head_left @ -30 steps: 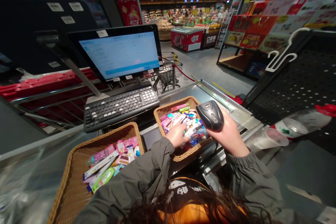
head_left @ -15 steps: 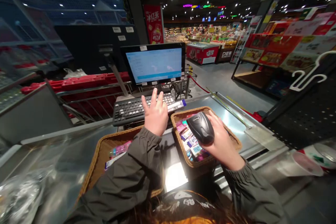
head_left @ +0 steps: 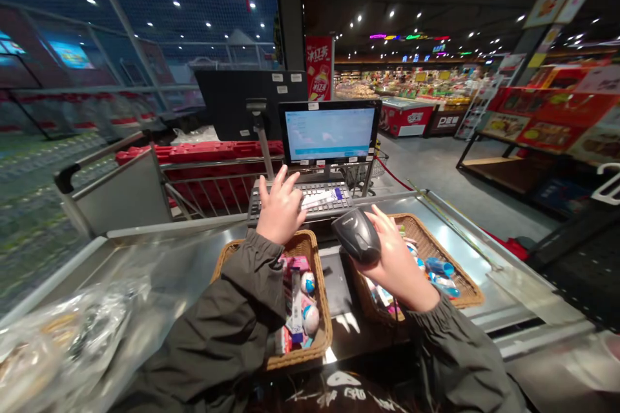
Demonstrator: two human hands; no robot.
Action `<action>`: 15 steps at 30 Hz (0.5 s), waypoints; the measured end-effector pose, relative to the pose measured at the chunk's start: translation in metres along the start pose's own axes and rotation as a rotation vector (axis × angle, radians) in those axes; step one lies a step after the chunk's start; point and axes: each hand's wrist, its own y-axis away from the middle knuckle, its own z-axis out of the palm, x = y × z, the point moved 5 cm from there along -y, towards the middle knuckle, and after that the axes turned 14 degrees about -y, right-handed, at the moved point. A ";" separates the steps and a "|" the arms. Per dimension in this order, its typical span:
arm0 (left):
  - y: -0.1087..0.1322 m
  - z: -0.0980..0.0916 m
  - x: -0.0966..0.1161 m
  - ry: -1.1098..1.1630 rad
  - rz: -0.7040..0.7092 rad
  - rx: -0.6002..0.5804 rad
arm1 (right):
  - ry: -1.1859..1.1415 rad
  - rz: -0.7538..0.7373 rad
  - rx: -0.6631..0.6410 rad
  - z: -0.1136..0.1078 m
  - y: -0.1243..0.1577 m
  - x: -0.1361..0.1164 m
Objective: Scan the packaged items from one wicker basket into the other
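My left hand (head_left: 281, 210) is over the keyboard (head_left: 254, 203), fingers spread. A slim white packet with a purple end (head_left: 323, 198) juts out from beside its thumb, seemingly held there; the grip itself is hidden. In my right hand (head_left: 394, 268) is a black barcode scanner (head_left: 357, 236), raised above the near-left part of a wicker basket (head_left: 467, 281). That basket holds small colourful packets and blue plastic pieces. A second wicker basket (head_left: 325, 310), partly under my left forearm, contains pink packs, egg-shaped toys and another slim white packet (head_left: 296, 306).
Behind the keyboard stands a lit monitor (head_left: 332, 132), with a dark second screen (head_left: 242, 103) to its left. Clear plastic bags (head_left: 72, 329) lie on the metal counter (head_left: 179, 251) at the left. A long thin green-yellow strip (head_left: 455, 226) runs along the right side.
My view has swung left, so the monitor and baskets appear farther right. The packet has stayed beside my left hand and now overlaps the keyboard. The scanner remains in my right hand.
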 end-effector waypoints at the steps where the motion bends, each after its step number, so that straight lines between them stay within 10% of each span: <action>1: 0.002 0.001 -0.004 0.001 -0.009 -0.005 | -0.005 -0.006 -0.011 0.002 0.000 -0.002; 15: 0.024 -0.006 -0.029 -0.042 0.008 0.084 | -0.062 -0.019 -0.105 0.025 -0.004 -0.021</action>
